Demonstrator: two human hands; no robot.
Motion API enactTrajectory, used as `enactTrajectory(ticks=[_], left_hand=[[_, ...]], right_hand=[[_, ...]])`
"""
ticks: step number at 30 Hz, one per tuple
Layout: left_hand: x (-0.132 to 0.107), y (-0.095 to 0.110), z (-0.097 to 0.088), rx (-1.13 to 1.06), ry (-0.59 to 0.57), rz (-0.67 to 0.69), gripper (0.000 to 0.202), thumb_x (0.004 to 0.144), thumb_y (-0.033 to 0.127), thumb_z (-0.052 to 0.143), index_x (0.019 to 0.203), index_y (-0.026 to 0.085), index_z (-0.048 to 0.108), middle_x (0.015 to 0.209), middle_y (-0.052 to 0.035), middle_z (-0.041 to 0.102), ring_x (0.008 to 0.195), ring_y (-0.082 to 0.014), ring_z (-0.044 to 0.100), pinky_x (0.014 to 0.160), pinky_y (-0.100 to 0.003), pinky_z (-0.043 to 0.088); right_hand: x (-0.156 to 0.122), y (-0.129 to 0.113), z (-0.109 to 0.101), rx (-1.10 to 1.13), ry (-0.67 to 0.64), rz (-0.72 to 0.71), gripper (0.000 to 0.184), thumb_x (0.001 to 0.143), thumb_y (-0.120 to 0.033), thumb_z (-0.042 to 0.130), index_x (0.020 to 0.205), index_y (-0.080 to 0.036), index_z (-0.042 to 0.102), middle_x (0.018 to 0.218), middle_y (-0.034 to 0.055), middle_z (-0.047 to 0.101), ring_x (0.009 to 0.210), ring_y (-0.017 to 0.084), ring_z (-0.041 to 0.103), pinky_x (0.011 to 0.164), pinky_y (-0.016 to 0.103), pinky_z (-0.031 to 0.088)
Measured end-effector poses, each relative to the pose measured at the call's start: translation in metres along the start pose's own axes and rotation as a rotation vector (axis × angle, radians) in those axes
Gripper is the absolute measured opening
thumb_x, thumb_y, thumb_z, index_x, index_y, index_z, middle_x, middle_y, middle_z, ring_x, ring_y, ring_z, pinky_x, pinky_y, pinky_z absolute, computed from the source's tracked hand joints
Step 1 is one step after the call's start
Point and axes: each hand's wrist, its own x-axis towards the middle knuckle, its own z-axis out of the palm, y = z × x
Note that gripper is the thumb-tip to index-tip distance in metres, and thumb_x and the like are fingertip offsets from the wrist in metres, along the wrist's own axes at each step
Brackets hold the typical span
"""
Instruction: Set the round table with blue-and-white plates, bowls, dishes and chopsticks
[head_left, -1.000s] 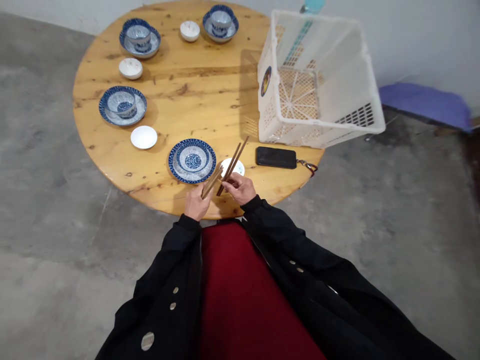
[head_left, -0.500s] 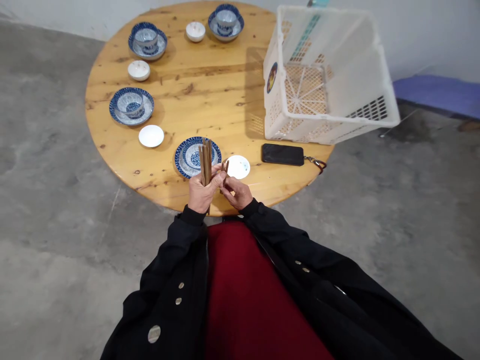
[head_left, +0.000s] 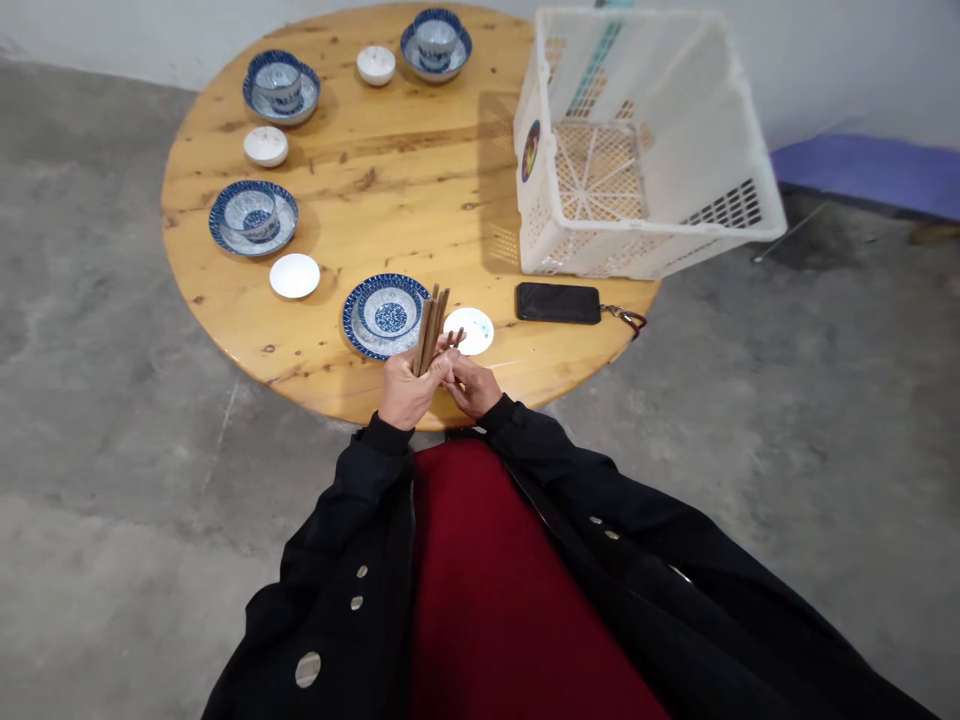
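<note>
My left hand (head_left: 406,391) is closed round a bundle of brown wooden chopsticks (head_left: 430,325) held nearly upright at the near edge of the round wooden table (head_left: 390,190). My right hand (head_left: 472,383) is beside it, fingers pinched on the lower ends of the chopsticks. Just beyond the hands lie a blue patterned plate with a bowl on it (head_left: 385,315) and a small white saucer (head_left: 469,329).
A black phone with a key ring (head_left: 558,302) lies right of the saucer. A white plastic basket (head_left: 637,150) stands at the table's right side. Three more blue plate-and-bowl sets (head_left: 253,215) (head_left: 280,83) (head_left: 436,42) and small white dishes (head_left: 294,275) ring the table's left and far side. Grey concrete floor surrounds the table.
The chopsticks, split between both hands and angled right a second ago, are now gathered upright in my left hand. My right hand has closed in against it.
</note>
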Motion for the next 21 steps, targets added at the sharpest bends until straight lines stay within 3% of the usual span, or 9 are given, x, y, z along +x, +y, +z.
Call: enactTrajectory(ticks=[3, 6, 10, 17, 21], left_hand=[[0.005, 0.005, -0.002, 0.028, -0.040, 0.009, 0.047, 0.079, 0.052, 0.073, 0.052, 0.015, 0.062, 0.066, -0.0058, 0.067, 0.063, -0.0134, 0.061, 0.063, -0.024, 0.051], [0.008, 0.009, -0.004, 0.015, -0.034, -0.009, 0.036, 0.080, 0.049, 0.073, 0.069, 0.014, 0.072, 0.058, -0.0020, 0.063, 0.058, -0.0119, 0.059, 0.061, -0.024, 0.050], [0.009, 0.014, -0.003, -0.024, 0.027, -0.060, 0.034, 0.079, 0.048, 0.075, 0.085, 0.014, 0.076, 0.053, 0.0010, 0.059, 0.052, -0.0109, 0.055, 0.058, -0.024, 0.048], [0.014, 0.012, 0.006, -0.114, 0.190, -0.109, 0.034, 0.077, 0.049, 0.077, 0.084, 0.015, 0.075, 0.056, -0.0008, 0.061, 0.054, -0.0121, 0.058, 0.050, -0.022, 0.045], [0.020, 0.020, 0.005, -0.193, 0.248, -0.135, 0.033, 0.078, 0.046, 0.077, 0.088, 0.015, 0.075, 0.055, 0.0014, 0.060, 0.043, -0.0063, 0.047, 0.040, -0.019, 0.037]], right_hand=[[0.003, 0.003, 0.000, -0.026, -0.039, -0.007, 0.017, 0.097, -0.027, 0.043, 0.087, -0.021, 0.055, 0.085, 0.0080, 0.062, 0.079, 0.021, 0.059, 0.067, 0.029, 0.048], [0.007, 0.003, 0.000, -0.056, -0.078, 0.000, 0.015, 0.096, -0.024, 0.043, 0.089, -0.020, 0.055, 0.088, 0.0085, 0.062, 0.083, 0.022, 0.060, 0.070, 0.029, 0.048], [0.009, -0.005, 0.000, -0.131, -0.074, 0.040, 0.011, 0.093, -0.023, 0.047, 0.086, -0.020, 0.054, 0.084, 0.0074, 0.060, 0.078, 0.021, 0.058, 0.068, 0.029, 0.048], [0.020, -0.035, 0.002, -0.234, 0.071, 0.184, 0.017, 0.097, -0.029, 0.049, 0.097, -0.017, 0.061, 0.091, 0.0105, 0.061, 0.078, 0.020, 0.058, 0.067, 0.028, 0.048], [0.031, -0.039, -0.007, -0.145, 0.035, 0.181, 0.017, 0.096, -0.029, 0.052, 0.094, -0.017, 0.064, 0.088, 0.0096, 0.061, 0.080, 0.020, 0.058, 0.068, 0.028, 0.046]])
